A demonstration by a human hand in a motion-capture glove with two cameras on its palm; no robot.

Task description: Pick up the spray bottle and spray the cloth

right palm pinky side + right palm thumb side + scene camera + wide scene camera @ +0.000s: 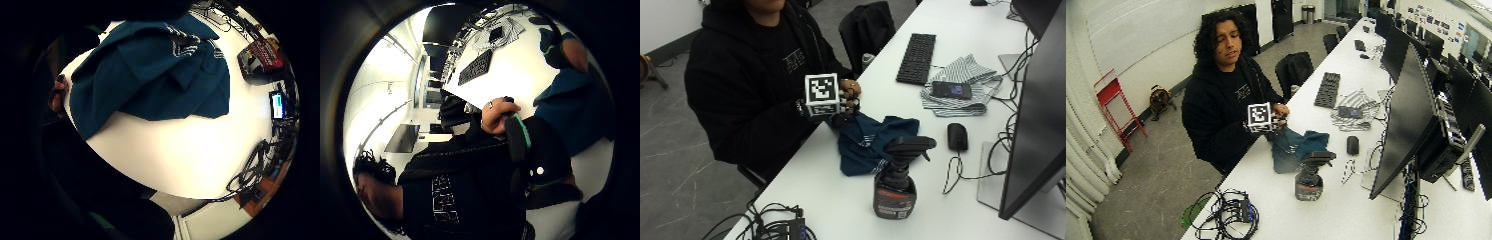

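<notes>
A dark blue cloth [873, 142] lies crumpled on the white table [833, 185] near its front edge. The spray bottle [899, 182], dark with a black trigger head and a red label, stands upright just beyond the cloth, untouched. My gloved right hand [842, 114] hovers at the table's edge over the cloth's near corner, apart from the bottle. The person's bare left hand [852, 88] sits right beside the glove. From the little finger side palm view the cloth [150, 75] spreads below the palm and the bottle [262, 56] stands past it.
A black mouse [958, 136] lies beside the cloth, its cable trailing toward the monitor [1033, 125]. A keyboard [916, 57] and a striped cloth with a phone [959, 89] lie further along. Tangled cables [773, 227] sit at the near end.
</notes>
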